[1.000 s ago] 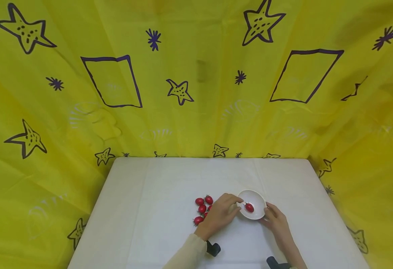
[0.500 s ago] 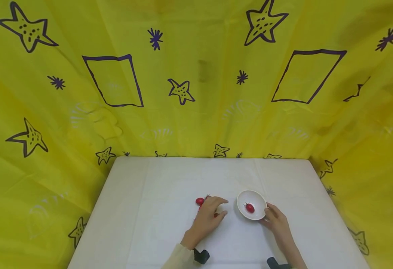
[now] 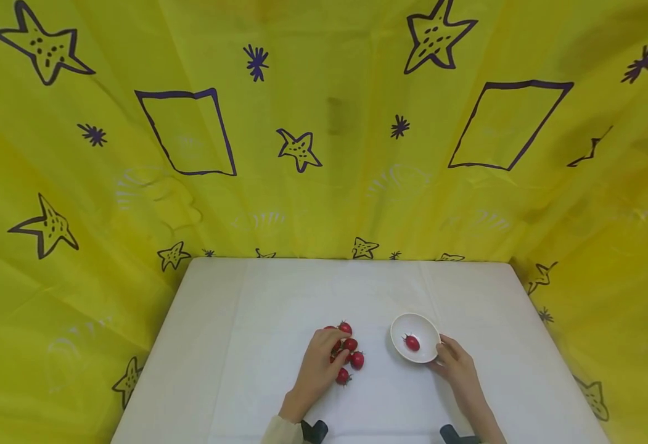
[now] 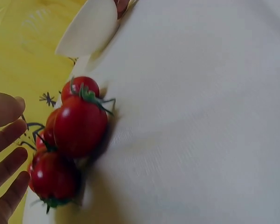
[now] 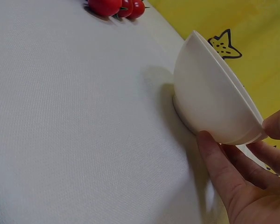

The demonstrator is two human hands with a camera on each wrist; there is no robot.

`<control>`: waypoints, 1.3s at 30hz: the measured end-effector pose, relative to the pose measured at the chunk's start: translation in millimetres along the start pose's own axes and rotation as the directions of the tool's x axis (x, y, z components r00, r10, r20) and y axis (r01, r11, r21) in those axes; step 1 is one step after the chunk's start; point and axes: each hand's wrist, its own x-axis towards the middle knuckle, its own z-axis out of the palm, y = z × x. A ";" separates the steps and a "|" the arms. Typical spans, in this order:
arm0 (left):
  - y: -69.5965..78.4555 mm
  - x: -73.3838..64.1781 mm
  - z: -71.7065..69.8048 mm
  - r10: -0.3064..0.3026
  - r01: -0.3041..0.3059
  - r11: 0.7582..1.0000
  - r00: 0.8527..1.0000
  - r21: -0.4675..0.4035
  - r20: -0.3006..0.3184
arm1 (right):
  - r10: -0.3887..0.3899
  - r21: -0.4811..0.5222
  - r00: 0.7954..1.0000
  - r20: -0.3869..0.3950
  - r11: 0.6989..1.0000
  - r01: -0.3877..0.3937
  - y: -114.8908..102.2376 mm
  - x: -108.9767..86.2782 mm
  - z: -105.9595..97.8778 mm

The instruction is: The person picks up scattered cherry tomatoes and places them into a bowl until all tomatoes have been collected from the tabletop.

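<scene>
A loose cluster of small red tomatoes with green stems lies on the white table; one cherry tomato (image 3: 357,359) sits at its right side. My left hand (image 3: 318,364) is over the cluster's left part and hides some of it. In the left wrist view its fingers (image 4: 9,170) are spread beside a tomato (image 4: 80,126), with no tomato held. My right hand (image 3: 459,370) pinches the right rim of a small white bowl (image 3: 425,330), thumb at the rim and fingers beneath its side. A single tomato (image 3: 411,343) lies in the bowl.
The white-covered table (image 3: 268,296) extends around the cluster and the bowl. A yellow curtain (image 3: 324,203) with drawn starfish hangs behind it and along both sides. Each wrist wears a dark camera mount.
My left hand has moved left from beside the bowl to the tomato cluster, and some tomatoes now lie further right. The right hand and the bowl have stayed in place.
</scene>
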 end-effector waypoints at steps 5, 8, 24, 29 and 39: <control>-7.2 -5.8 -2.4 -0.051 0.051 0.998 0.999 0.030 -0.004 | -0.001 -0.005 1.000 0.002 1.000 0.001 -1.3 -1.2 -0.5; -9.1 -7.4 -3.8 -0.086 0.085 0.996 0.996 0.038 0.013 | 0.000 -0.007 1.000 0.002 1.000 0.000 -1.5 -1.6 -0.8; -4.7 -2.9 -6.8 -0.230 0.224 0.973 0.963 0.058 0.140 | 0.001 0.008 1.000 -0.006 1.000 -0.001 -1.6 -1.1 1.2; -2.7 -0.7 -8.0 -0.268 0.261 0.963 0.949 0.063 0.163 | 0.007 0.020 1.000 0.001 1.000 -0.007 -1.8 -0.7 1.7; -5.0 -2.5 -7.2 -0.267 0.264 0.964 0.954 0.037 0.137 | 0.002 0.041 1.000 0.003 0.999 -0.002 -0.8 -2.5 0.4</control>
